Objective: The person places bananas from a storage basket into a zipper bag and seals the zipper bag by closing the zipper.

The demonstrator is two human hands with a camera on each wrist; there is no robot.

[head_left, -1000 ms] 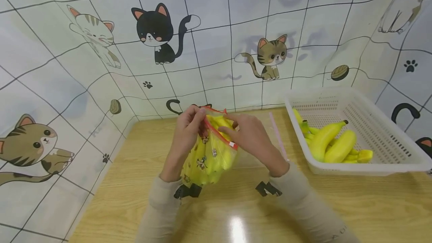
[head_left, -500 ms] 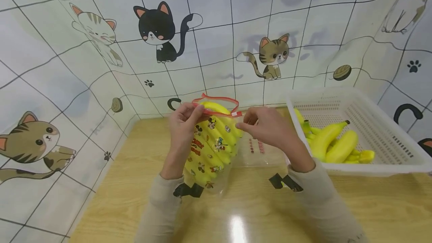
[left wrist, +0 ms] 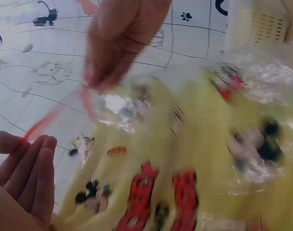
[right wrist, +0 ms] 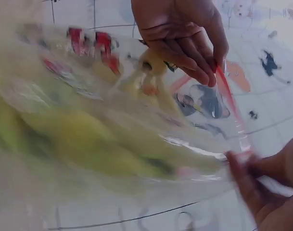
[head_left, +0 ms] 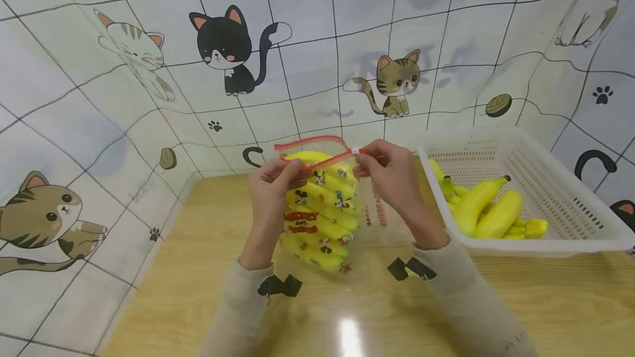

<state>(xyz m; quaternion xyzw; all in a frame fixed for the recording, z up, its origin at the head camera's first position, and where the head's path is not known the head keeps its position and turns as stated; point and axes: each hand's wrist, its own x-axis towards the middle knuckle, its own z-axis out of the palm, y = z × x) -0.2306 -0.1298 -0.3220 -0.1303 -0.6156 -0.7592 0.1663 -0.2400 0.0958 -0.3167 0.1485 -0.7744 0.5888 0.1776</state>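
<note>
Between both hands hangs a clear zip bag [head_left: 322, 219] with cartoon prints and a red zip edge, filled with yellow bananas [head_left: 342, 225]. My left hand [head_left: 273, 191] pinches the near red edge at its left part, thumb on top; the left wrist view shows the fingertips on the red strip. My right hand [head_left: 392, 175] pinches the right end of the edge, close beside the white slider [head_left: 355, 151]. The bag's mouth gapes toward the wall, its far red edge standing apart from the near one. In the right wrist view the bag [right wrist: 112, 130] is blurred.
A white plastic basket [head_left: 590, 203] with several bananas [head_left: 488, 211] stands at the right. Another clear bag [head_left: 392, 225] with red print lies flat on the wooden table [head_left: 198, 291], left of the basket. A cat-patterned wall covering [head_left: 317, 70] rises behind.
The right hand came out of the bag's mouth, moved right, then took hold of the edge by the slider. The bag now hangs with its printed face toward the camera.
</note>
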